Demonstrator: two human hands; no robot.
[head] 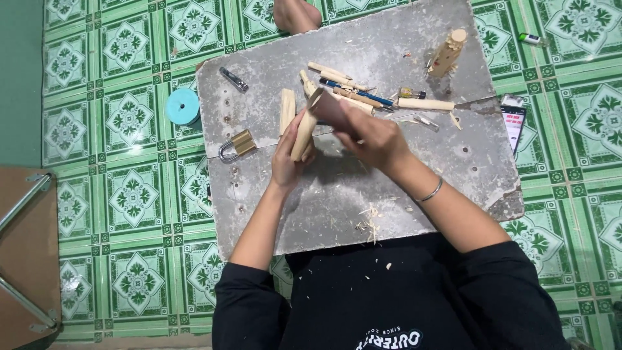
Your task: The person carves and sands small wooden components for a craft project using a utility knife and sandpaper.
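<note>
Wooden stick (303,135) gripped upright-ish mid-frame by left hand (288,159); right hand (372,139) clenched around a brownish sandpaper roll (327,107) against its top.

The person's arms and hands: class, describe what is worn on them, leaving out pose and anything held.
Both arms come out of black sleeves pushed up to about the elbows; the forearms below are bare. The right wrist carries a thin silver-coloured bangle. The left hand and right hand are bare: no gloves, and no rings can be made out on the fingers. The black top has pale print near the frame's lower edge.
</note>
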